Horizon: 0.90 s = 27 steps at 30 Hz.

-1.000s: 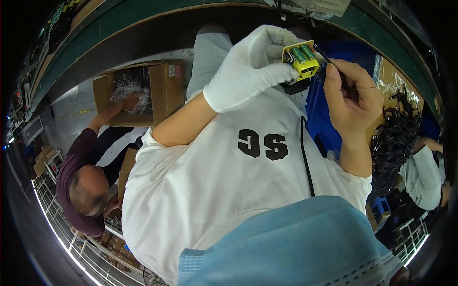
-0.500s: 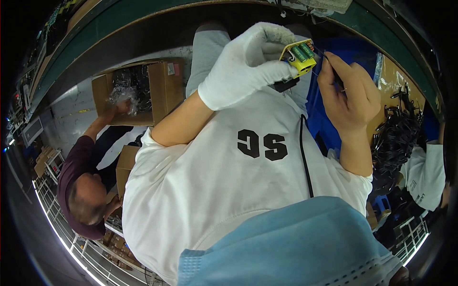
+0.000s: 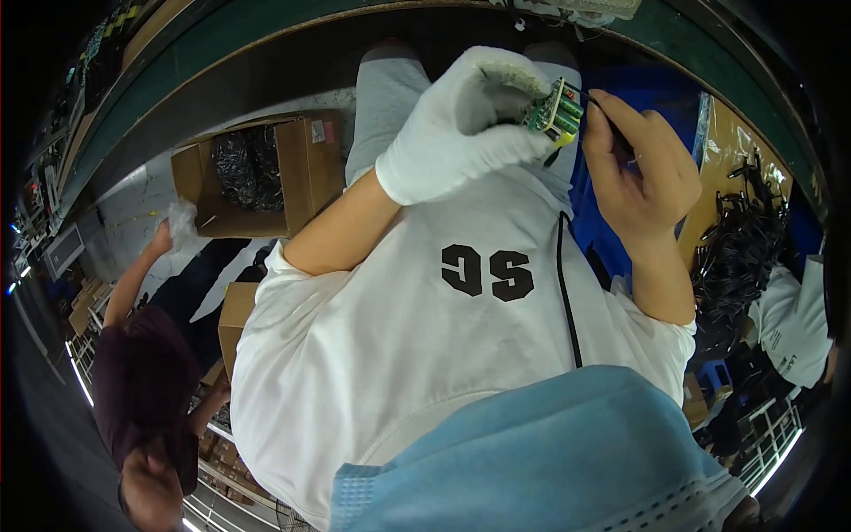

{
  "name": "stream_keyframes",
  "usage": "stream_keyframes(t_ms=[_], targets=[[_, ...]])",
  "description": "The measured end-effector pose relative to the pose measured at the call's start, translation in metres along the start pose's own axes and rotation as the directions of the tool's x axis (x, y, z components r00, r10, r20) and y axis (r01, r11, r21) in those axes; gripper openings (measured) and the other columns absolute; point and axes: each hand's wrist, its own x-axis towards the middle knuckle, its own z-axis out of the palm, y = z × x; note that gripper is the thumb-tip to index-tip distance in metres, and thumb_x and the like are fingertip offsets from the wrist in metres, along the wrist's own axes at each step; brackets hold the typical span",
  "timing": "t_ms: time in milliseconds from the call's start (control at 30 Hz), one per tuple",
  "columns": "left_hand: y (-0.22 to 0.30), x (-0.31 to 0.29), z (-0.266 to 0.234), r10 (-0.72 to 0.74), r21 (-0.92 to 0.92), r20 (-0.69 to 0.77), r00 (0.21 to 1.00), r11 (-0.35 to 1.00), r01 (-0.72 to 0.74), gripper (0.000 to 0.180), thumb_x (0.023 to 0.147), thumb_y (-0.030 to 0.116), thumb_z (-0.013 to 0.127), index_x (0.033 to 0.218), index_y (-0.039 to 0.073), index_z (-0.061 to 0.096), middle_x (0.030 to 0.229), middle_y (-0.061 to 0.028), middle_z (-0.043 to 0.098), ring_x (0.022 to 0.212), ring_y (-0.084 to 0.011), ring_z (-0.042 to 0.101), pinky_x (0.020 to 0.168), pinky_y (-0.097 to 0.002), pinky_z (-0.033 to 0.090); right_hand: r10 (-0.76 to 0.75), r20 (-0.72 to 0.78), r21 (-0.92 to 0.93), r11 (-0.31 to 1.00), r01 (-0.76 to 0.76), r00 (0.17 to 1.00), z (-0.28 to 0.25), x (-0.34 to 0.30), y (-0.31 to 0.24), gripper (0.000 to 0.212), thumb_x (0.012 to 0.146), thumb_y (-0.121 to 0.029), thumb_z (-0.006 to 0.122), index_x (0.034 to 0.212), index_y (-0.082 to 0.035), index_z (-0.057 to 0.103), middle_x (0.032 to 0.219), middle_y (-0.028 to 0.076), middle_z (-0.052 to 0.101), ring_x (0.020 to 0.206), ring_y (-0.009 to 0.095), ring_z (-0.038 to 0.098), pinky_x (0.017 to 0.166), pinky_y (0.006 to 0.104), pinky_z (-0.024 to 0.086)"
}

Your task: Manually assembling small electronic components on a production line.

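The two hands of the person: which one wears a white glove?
The left hand is gloved and holds the small green circuit board. The right hand is bare.

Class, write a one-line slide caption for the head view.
White-gloved left hand holds a small green circuit board; bare right hand touches it with a thin dark tool.

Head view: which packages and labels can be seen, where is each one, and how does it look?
Open cardboard box: on the floor to the person's left, brown, flaps up, dark bagged parts inside.
Label: on that box's upper flap, small rectangle, white and red.
Second cardboard box: lower left beside the white shirt, brown, mostly hidden.
Clear plastic bag: at a co-worker's hand left of the open box, crumpled.
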Motion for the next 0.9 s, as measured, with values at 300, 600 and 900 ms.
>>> stream_keyframes(t_ms=[300,600,900], targets=[[0.008,0.007,0.004,-0.227,-0.358,0.066,0.972,0.904,0.235,0.063,0.074,0.005,0.080,0.128,-0.002,0.048,0.126,-0.0190,0.058,0.097,-0.0285,0.066,0.078,-0.0344,0.059,-0.314,-0.042,-0.104,0.945,0.309,0.948,-0.002,-0.007,0.014,0.028,0.073,0.012,0.072,0.100,0.003,0.072,0.070,0.005,0.055,0.050,0.010,0.036,0.044,0.0226,0.030],[0.023,0.014,0.005,-0.322,-0.147,0.072,0.944,0.933,0.330,0.047,0.075,0.004,0.079,0.118,-0.004,0.061,0.114,-0.0163,0.066,0.094,-0.0228,0.067,0.081,-0.0292,0.058,-0.295,0.019,-0.066,0.953,0.295,0.955,0.001,-0.002,0.022,0.030,0.074,0.012,0.070,0.102,0.001,0.072,0.072,0.005,0.056,0.052,0.012,0.039,0.046,0.0220,0.031],[0.036,0.019,0.009,-0.448,-0.028,-0.103,0.888,0.894,0.448,0.034,0.078,0.002,0.075,0.110,-0.004,0.066,0.104,-0.0121,0.070,0.086,-0.0176,0.068,0.078,-0.0244,0.056,-0.005,0.201,0.046,0.999,-0.004,0.980,0.003,0.008,0.030,0.020,0.085,-0.008,0.066,0.104,-0.007,0.073,0.075,0.003,0.055,0.056,0.014,0.042,0.052,0.0245,0.036]])
